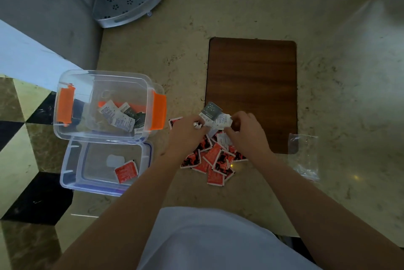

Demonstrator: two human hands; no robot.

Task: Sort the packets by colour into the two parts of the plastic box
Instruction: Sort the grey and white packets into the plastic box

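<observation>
above red pile (215,160), left hand (188,133) and right hand (246,133) pinch white packets (215,118) together. risk: loose bunch slips, white drops among red before reaching box (105,103).

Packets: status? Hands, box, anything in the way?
Left hand and right hand gripping grey-white packets over red pile. Box holds grey-white; lid one red. Nothing in the way.

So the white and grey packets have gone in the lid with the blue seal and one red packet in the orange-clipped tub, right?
Swapped. The head view shows the white and grey packets in the orange-clipped tub, and the one red packet in the lid with the blue seal.
</observation>
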